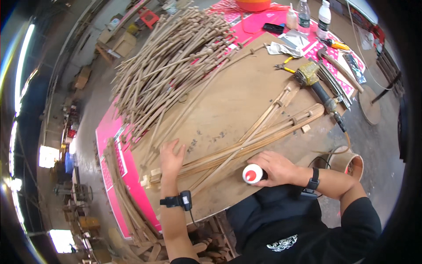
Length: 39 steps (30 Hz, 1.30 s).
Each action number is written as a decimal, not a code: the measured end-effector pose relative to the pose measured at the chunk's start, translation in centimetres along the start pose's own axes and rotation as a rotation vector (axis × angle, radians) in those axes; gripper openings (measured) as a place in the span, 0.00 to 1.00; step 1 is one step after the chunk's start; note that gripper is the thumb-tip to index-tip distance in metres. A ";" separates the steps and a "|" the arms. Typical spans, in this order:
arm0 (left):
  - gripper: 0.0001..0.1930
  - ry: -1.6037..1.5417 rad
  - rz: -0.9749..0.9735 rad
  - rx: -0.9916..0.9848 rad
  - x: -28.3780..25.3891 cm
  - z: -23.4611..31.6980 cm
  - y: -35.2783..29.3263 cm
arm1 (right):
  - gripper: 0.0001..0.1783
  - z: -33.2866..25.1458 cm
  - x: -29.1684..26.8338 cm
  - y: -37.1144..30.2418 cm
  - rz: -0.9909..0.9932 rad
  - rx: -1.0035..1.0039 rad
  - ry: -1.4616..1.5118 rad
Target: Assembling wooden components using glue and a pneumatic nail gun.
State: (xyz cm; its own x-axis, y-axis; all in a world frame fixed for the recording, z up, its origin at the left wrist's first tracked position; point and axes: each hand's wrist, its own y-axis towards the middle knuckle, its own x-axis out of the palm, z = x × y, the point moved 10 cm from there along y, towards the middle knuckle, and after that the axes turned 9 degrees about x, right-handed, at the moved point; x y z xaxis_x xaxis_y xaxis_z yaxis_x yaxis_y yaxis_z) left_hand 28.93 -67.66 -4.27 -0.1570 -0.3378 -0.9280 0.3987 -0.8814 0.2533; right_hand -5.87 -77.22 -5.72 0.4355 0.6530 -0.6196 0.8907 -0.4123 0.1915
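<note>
My right hand point(276, 168) is wrapped round a white squeeze bottle point(246, 177) with a red nozzle, held near the table's front edge. Further left, my left hand point(172, 157) has its fingers apart over the brown board point(211, 110), close to the ends of long thin wooden rods, and holds nothing that I can see. Between and beyond my hands lie long wooden strips point(263, 136), with a ringed rod point(249, 143) crossing them. Small pale wood blocks point(155, 172) sit by the strips' left ends, near my left wrist.
A big heap of knobbed wooden rods point(176, 57) covers the far left. An air tool point(323, 92) with a hose, yellow-handled pliers point(288, 61), a hammer point(340, 69) and plastic bottles point(303, 20) are at the far right. More wooden strips point(125, 198) hang over the left edge.
</note>
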 end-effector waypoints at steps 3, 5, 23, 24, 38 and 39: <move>0.34 -0.063 -0.163 0.197 2.1 6.0 0.1 | 0.36 0.7 0.2 -0.1 0.014 0.023 -0.014; 0.39 -0.093 -0.249 0.298 2.2 11.2 -0.5 | 0.36 0.6 -0.1 0.0 0.043 -0.002 0.028; 0.36 -0.032 -0.375 0.374 5.0 17.6 -2.4 | 0.33 -1.0 -4.8 -4.8 0.229 -0.143 0.056; 0.36 -0.038 -0.379 0.352 5.0 17.5 -2.4 | 0.32 -0.2 -7.6 -6.0 0.381 -0.160 0.008; 0.38 -0.022 -0.400 0.312 5.5 17.0 -2.3 | 0.29 14.1 -24.6 -9.6 0.641 0.330 -0.632; 0.38 -0.035 -0.393 0.340 5.5 17.1 -2.4 | 0.28 14.5 -25.0 -9.5 0.625 0.357 -0.645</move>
State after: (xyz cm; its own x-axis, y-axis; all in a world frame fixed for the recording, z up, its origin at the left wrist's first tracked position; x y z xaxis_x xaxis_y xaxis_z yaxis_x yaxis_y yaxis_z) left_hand 11.66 -73.06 -5.30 -0.2680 0.0350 -0.9628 -0.0114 -0.9994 -0.0331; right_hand -27.09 -98.84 -3.11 0.5668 -0.1804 -0.8039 0.3839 -0.8055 0.4515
